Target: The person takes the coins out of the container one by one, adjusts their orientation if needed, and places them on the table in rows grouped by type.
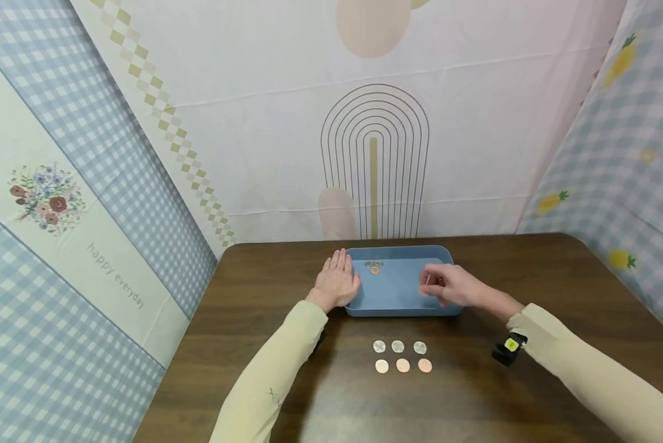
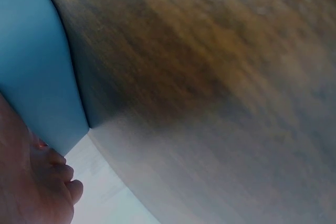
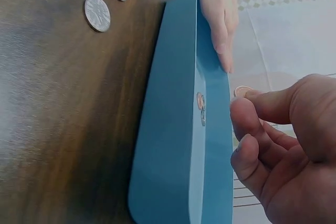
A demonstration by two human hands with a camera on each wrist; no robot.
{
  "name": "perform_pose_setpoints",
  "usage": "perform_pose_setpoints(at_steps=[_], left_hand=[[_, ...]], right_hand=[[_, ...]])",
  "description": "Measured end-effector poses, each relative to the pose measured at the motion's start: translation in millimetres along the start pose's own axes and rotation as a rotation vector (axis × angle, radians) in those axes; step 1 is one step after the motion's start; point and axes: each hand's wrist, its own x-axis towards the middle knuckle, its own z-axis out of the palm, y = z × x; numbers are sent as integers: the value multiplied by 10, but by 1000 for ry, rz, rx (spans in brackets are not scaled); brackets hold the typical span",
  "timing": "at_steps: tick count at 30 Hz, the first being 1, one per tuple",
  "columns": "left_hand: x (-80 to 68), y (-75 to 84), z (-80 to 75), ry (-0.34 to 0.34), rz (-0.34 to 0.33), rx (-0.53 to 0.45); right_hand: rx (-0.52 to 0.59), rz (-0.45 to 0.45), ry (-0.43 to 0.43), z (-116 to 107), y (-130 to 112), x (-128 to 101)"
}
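A blue tray (image 1: 392,295) lies near the table's far edge. Along its left side rests my left hand (image 1: 336,280), fingers straight; the left wrist view shows part of that hand (image 2: 31,187) against the tray wall (image 2: 39,66). Over the tray's right part, my right hand (image 1: 450,285) pinches a copper-coloured coin (image 3: 242,91) between thumb and index finger. A small cluster of coins (image 1: 374,269), silver and copper-coloured, sits toward the back left inside the tray.
Nearer me, three silver coins (image 1: 398,346) lie in a row on the brown wooden table (image 1: 243,320). Below them runs a row of three copper-coloured coins (image 1: 403,365). Printed cloth (image 1: 276,154) hangs behind the table, with checked cloths at both sides.
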Motion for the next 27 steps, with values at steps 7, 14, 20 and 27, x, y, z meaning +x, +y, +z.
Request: perform_pose_setpoints(at_steps=[7,14,20,27], left_hand=[[-15,11,-6,-3,9,2],[-53,-15,5,-17,3,8],[-99,-29,-6,-17,12,9],[-137,-27,-10,-15,28,8]], right_hand=[[41,43,-53,90,-96,-204],[67,12,-100,234,-128,-355],[68,10,-195,304,-167,-454],[110,51,-364,347,-224,-551]])
